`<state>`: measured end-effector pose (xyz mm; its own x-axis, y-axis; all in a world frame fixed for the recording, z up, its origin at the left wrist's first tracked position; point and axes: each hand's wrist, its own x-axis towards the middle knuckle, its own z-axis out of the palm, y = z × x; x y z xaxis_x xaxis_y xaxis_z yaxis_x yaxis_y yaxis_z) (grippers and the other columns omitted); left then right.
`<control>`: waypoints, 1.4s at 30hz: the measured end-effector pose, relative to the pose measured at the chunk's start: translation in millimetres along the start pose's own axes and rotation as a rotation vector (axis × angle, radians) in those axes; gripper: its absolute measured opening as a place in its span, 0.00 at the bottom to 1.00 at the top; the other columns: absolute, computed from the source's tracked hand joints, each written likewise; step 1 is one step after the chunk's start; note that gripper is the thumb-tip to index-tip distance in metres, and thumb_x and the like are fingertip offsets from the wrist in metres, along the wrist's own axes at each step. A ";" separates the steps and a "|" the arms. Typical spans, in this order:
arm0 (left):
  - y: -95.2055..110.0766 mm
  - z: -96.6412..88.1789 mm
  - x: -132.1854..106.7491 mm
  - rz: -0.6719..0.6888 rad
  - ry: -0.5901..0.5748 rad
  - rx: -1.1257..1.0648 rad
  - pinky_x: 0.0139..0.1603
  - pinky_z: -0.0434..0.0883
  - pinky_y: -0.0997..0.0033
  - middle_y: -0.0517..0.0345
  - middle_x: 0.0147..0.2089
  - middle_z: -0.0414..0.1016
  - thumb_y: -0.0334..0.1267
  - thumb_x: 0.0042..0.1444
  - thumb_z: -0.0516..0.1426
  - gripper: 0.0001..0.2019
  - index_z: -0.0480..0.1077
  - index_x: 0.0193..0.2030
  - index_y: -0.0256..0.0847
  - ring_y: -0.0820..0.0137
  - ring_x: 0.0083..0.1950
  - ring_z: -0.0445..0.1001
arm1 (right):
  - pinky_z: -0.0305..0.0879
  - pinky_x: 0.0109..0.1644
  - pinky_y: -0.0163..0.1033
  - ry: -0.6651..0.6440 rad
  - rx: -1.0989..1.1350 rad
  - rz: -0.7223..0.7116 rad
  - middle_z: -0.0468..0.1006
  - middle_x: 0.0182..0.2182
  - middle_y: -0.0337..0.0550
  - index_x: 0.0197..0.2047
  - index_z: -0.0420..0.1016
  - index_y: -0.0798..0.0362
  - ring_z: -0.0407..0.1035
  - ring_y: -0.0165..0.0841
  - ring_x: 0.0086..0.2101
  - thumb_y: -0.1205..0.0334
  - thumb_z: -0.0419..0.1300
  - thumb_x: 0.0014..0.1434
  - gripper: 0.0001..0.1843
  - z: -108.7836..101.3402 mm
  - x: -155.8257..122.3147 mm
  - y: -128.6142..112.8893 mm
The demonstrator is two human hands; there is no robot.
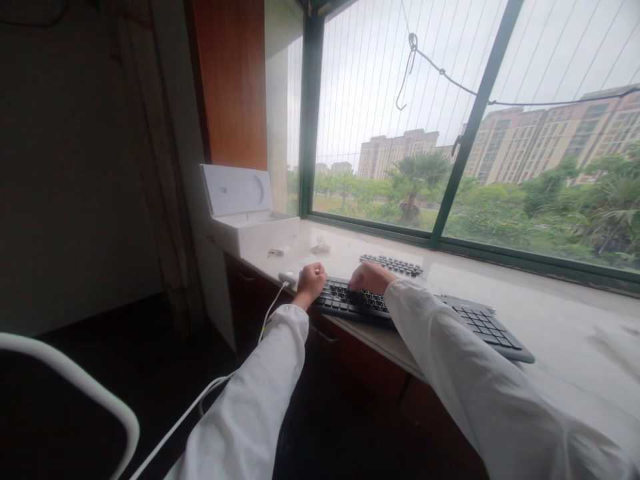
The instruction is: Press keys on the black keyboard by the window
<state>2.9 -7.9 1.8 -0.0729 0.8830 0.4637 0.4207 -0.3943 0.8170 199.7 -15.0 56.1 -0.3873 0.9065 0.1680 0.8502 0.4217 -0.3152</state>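
Observation:
A black keyboard (377,303) lies along the front edge of the counter, with bare key positions in its middle section and keys at its left and right parts. My left hand (311,281) is curled closed at the keyboard's left end; what it holds, if anything, is hidden. Over the middle keys, my right hand (369,277) has its fingers bent down and pressed together. Its fingertips touch or nearly touch the keyboard, and anything between them is too small to name. Behind the right hand sit rows of loose black keycaps (393,265).
An open white box (255,230) stands at the counter's left end. A white power strip (287,275) with a cable lies beside my left hand. Small white items (320,245) are near the window (380,133). A white curved tube (75,380) is at lower left.

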 end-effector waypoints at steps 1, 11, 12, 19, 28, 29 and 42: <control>0.3 -0.2 -0.1 -0.002 0.003 0.004 0.27 0.54 0.75 0.65 0.19 0.59 0.31 0.43 0.50 0.06 0.56 0.20 0.41 0.75 0.23 0.57 | 0.66 0.36 0.33 -0.006 0.006 0.005 0.80 0.24 0.40 0.32 0.83 0.53 0.73 0.33 0.30 0.59 0.68 0.43 0.10 -0.4 -1.1 -0.1; -3.3 1.5 2.1 0.014 -0.028 0.033 0.27 0.54 0.75 0.65 0.19 0.61 0.32 0.42 0.51 0.05 0.56 0.20 0.41 0.75 0.24 0.60 | 0.64 0.32 0.31 -0.069 0.141 0.101 0.80 0.24 0.41 0.34 0.83 0.54 0.72 0.30 0.28 0.57 0.65 0.48 0.12 -1.0 -6.4 -2.4; -3.6 2.0 2.5 0.017 -0.032 0.038 0.27 0.54 0.75 0.65 0.19 0.61 0.32 0.42 0.51 0.05 0.56 0.20 0.41 0.75 0.24 0.59 | 0.64 0.32 0.31 -0.064 0.147 0.115 0.80 0.25 0.41 0.34 0.83 0.54 0.72 0.30 0.28 0.57 0.65 0.48 0.11 -0.4 -6.3 -2.3; -2.2 2.4 3.2 -0.003 -0.040 0.054 0.27 0.54 0.74 0.65 0.18 0.60 0.32 0.41 0.51 0.06 0.55 0.19 0.41 0.74 0.24 0.58 | 0.64 0.37 0.31 -0.008 0.115 0.154 0.81 0.30 0.41 0.35 0.83 0.52 0.73 0.32 0.35 0.55 0.65 0.47 0.13 4.2 -4.1 2.4; 2.2 1.7 2.0 -0.005 -0.066 0.117 0.28 0.54 0.75 0.64 0.19 0.62 0.32 0.42 0.52 0.05 0.58 0.20 0.41 0.74 0.24 0.59 | 0.61 0.35 0.31 -0.071 0.166 0.210 0.79 0.27 0.40 0.34 0.83 0.53 0.71 0.32 0.33 0.49 0.68 0.44 0.18 3.1 0.6 9.3; 2.5 1.9 2.2 0.002 -0.067 0.139 0.28 0.54 0.75 0.64 0.19 0.63 0.32 0.42 0.52 0.05 0.59 0.20 0.41 0.74 0.24 0.59 | 0.61 0.35 0.31 -0.071 0.174 0.208 0.79 0.27 0.40 0.34 0.83 0.53 0.70 0.31 0.33 0.48 0.67 0.44 0.19 3.6 0.5 9.9; 38.3 5.5 3.8 -0.015 -0.142 0.392 0.29 0.55 0.72 0.60 0.18 0.65 0.44 0.40 0.65 0.11 0.69 0.19 0.42 0.71 0.23 0.62 | 0.58 0.30 0.32 -0.042 0.245 0.193 0.71 0.18 0.36 0.27 0.82 0.56 0.65 0.29 0.25 0.50 0.66 0.43 0.17 -0.6 -8.8 1.1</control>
<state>23.6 -18.3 32.9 0.0324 0.9249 0.3788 0.7346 -0.2790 0.6184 204.3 -22.6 54.8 -0.2462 0.9681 0.0463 0.8001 0.2300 -0.5541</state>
